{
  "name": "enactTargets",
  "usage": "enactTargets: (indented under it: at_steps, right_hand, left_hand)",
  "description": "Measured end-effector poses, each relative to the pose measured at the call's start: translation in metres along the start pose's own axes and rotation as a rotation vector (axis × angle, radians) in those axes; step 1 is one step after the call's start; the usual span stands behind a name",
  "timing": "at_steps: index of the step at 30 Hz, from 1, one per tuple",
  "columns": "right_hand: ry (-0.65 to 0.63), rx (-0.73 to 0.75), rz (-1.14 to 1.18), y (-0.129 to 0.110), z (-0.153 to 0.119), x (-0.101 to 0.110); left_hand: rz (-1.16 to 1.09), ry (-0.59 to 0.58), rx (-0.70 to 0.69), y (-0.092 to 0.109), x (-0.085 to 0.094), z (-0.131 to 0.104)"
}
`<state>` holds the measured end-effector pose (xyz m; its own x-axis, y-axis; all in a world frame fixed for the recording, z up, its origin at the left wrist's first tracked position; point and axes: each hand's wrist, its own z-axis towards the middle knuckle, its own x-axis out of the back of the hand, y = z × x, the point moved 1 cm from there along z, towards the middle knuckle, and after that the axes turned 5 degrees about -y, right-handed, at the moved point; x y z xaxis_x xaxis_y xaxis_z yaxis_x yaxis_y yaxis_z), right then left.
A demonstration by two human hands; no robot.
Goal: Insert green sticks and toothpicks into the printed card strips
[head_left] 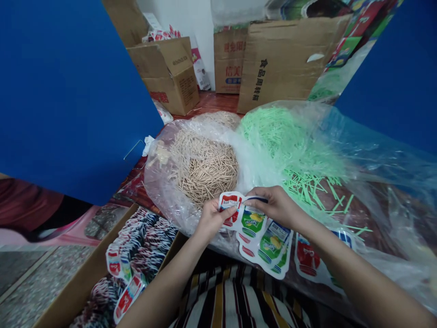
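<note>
My left hand [215, 218] pinches a red-and-white cola-print packet [229, 209], its thumb across the front. Joined beside it is a green Sprite-print packet [252, 221]. My right hand [276, 204] is closed at that packet's top edge, where a thin dark-blue curved piece [256, 198] shows by the fingers; I cannot tell what it is. More Sprite-print packets [273, 246] lie just below the hands on the plastic. Under my right forearm rests another red cola-print packet [306, 257], partly covered by the arm.
Behind my hands a clear bag holds beige sticks [211, 168]; to its right are light-green sticks [307, 182], some scattered. A carton [77, 273] full of packets stands lower left. Cardboard boxes [290, 59] line the back. Blue panels [68, 91] flank both sides.
</note>
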<state>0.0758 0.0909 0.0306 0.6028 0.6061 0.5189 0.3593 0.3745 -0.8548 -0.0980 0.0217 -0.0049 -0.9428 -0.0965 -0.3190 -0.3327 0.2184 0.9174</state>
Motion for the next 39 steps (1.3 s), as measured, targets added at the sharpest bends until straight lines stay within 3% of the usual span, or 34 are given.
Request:
enactTargets:
  at_steps: [6,14,19,25,29,34,39]
  right_hand:
    - [0.028,-0.007,0.002,0.003,-0.001,0.002]
    - [0.027,-0.033,0.042,0.007,-0.005,0.003]
    - [0.060,-0.009,0.015,0.004,-0.011,0.001]
    - [0.176,-0.031,0.050,-0.003,-0.026,0.003]
    - [0.257,-0.110,-0.051,0.002,-0.037,-0.001]
    - [0.329,-0.142,-0.009,0.012,-0.048,-0.001]
    - [0.297,-0.122,0.103,0.020,-0.062,0.005]
  left_hand:
    - [0.059,-0.020,-0.048,0.002,0.004,0.004]
    - [0.117,-0.131,0.032,0.004,0.006,0.005]
    - [0.224,-0.287,0.012,0.003,0.004,0.002]
    - [0.129,-0.176,0.064,-0.013,-0.013,0.002]
    - [0.185,-0.095,0.011,-0.018,-0.027,0.007]
    - [0.193,-0.094,0.005,-0.022,-0.046,0.009]
    - [0.253,-0.088,-0.023,-0.023,-0.063,0.003]
